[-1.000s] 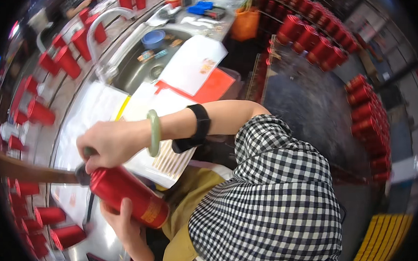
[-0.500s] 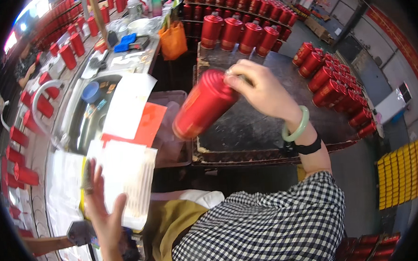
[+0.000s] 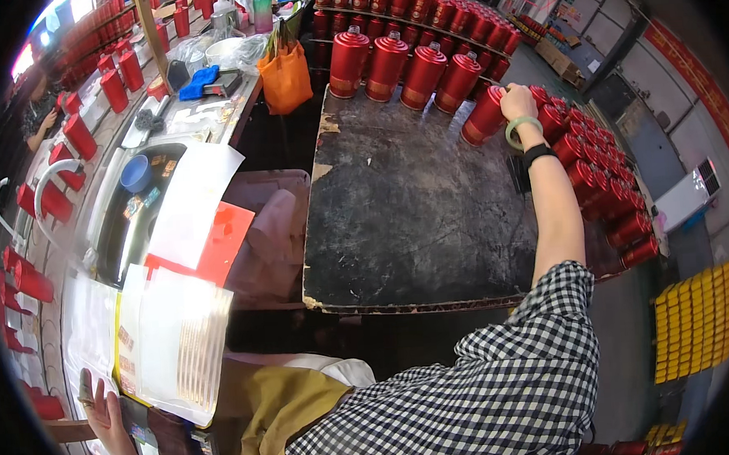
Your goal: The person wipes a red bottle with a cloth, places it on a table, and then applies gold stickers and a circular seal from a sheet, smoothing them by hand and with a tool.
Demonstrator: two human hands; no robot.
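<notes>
At the far right of the dark table [image 3: 413, 217], my right hand [image 3: 518, 104] is closed around the top of a red bottle [image 3: 484, 117]. That bottle stands close to the tabletop beside a row of similar red bottles [image 3: 388, 66]; whether its base touches the wood I cannot tell. My left hand [image 3: 104, 416] is low on the left, fingers stretched and apart, with nothing in it and a covering on one fingertip. Beside it lie sheets of white paper with gold-striped labels [image 3: 199, 339].
A crowd of red bottles [image 3: 597, 178] lines the table's right edge. To the left are a sink [image 3: 110, 249] with a blue cup [image 3: 135, 173] and a conveyor carrying red bottles [image 3: 79, 137]. An orange bag [image 3: 285, 79] hangs beyond a plastic bin [image 3: 296, 177]. Another person [image 3: 37, 113] sits far left.
My right hand has carried the red bottle away from me and to the right, to the far end of the table. My left hand has moved down and left.
</notes>
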